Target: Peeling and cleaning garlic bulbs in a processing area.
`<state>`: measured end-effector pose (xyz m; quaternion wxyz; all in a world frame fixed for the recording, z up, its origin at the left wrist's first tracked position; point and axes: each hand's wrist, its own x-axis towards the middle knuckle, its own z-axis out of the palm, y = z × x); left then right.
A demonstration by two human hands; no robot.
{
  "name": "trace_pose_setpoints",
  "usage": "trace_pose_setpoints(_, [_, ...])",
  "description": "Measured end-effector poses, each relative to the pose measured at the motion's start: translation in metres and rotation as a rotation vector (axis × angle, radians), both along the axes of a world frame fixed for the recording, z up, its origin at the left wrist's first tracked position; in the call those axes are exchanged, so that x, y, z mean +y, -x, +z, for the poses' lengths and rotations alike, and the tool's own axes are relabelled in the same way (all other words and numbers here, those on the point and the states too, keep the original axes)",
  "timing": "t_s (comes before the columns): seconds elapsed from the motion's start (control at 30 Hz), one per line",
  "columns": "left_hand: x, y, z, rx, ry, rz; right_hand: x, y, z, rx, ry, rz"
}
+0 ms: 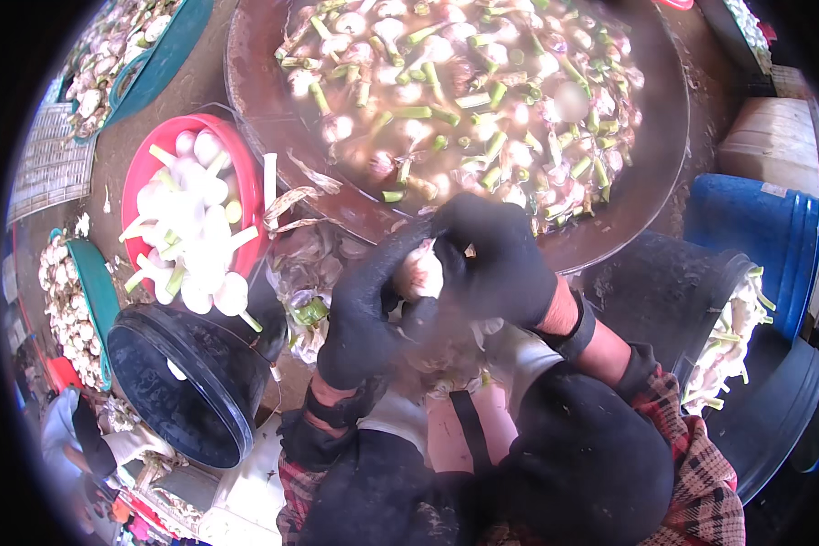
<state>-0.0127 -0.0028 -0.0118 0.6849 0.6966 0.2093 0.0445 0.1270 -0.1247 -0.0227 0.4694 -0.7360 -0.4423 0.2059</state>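
Note:
My left hand [367, 310], in a black glove, holds a garlic bulb [420, 271] with a whitish, purple-streaked skin. Curled around the bulb's upper right side are the fingers of my right hand [495, 256], gloved in black too; their tips are partly hidden. Both hands are over the near rim of a wide metal basin [628, 239]. Garlic bulbs with cut green stems [409, 112] float in the basin's cloudy water. Loose garlic skins [314, 266] lie below and left of my hands. A blur covers part of the view beneath the bulb.
Left of the basin, a pink tub [133, 184] holds peeled white garlic; below it a black bucket [177, 382] lies tilted. To the right are a tipped black barrel [648, 293] with garlic at its mouth and a blue barrel [751, 239]. A person [75, 437] is at lower left.

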Motion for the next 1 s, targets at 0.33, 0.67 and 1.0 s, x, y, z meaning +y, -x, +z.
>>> trace_pose_setpoints(0.33, [0.001, 0.000, -0.016, -0.143, 0.012, 0.114, -0.004, -0.002, 0.003, 0.428, 0.018, 0.006])
trace_pose_setpoints(0.67, [-0.012, -0.001, -0.008, 0.083, -0.232, 0.252, 0.003, 0.013, 0.005, 0.139, 0.083, -0.135])
trace_pose_setpoints(1.0, [-0.008, 0.001, -0.004, -0.113, -0.120, 0.160, 0.005, 0.012, -0.005, 0.295, 0.168, -0.199])
